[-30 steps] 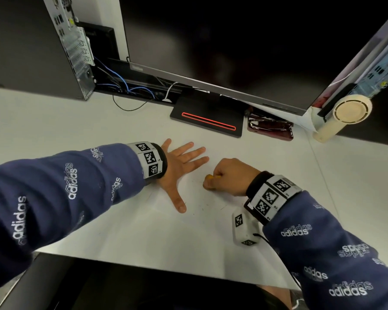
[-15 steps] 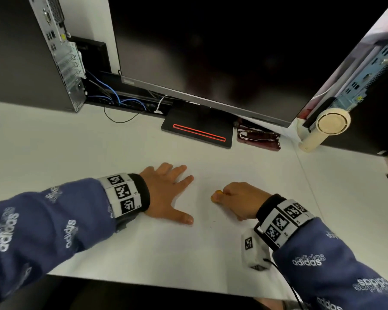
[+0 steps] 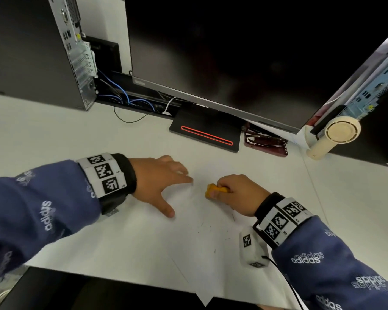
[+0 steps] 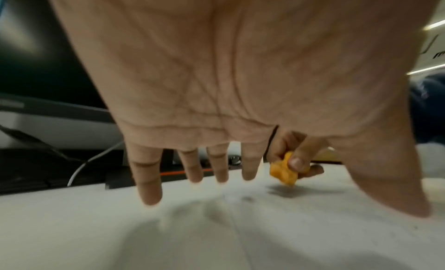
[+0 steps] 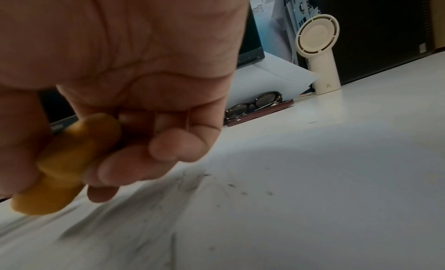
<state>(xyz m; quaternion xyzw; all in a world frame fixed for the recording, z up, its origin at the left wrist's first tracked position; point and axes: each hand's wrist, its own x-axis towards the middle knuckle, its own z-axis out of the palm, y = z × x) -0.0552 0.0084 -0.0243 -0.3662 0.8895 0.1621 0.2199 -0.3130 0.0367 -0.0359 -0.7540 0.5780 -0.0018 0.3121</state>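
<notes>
From my seat, my right hand point(image 3: 238, 193) has its fingers curled round an eraser point(image 3: 212, 191), with the thumb pressed on its near side. It is a firm, closed pinch with most of the yellow block sticking out toward 9 o'clock. The eraser is over the sheet point(image 3: 166, 253), just at 3 o'clock from my left fingertips and apart from them. In the left wrist view its lower end is right at the paper with a shadow under it, and I cannot tell whether it touches.

My left hand point(image 3: 157, 182) holds nothing. Its fingers are straight and a little spread, pointing toward 3 o'clock, and the thumb splays out toward 5 o'clock. The tips are down at the sheet and the palm is raised off it.

Faint grey marks and specks lie on the sheet at 6 o'clock from the eraser. The sheet lies on a white desk point(image 3: 43, 130).

At 12 o'clock from my hands is a dark monitor point(image 3: 233, 52) on a base point(image 3: 205, 133) with a red stripe. Glasses point(image 3: 264, 140) lie just at 3 o'clock from the base. A cream fan point(image 3: 336, 135) is at 2 o'clock from my right hand. A tower point(image 3: 31, 52) with blue cables point(image 3: 126, 97) stands at 10 o'clock.
</notes>
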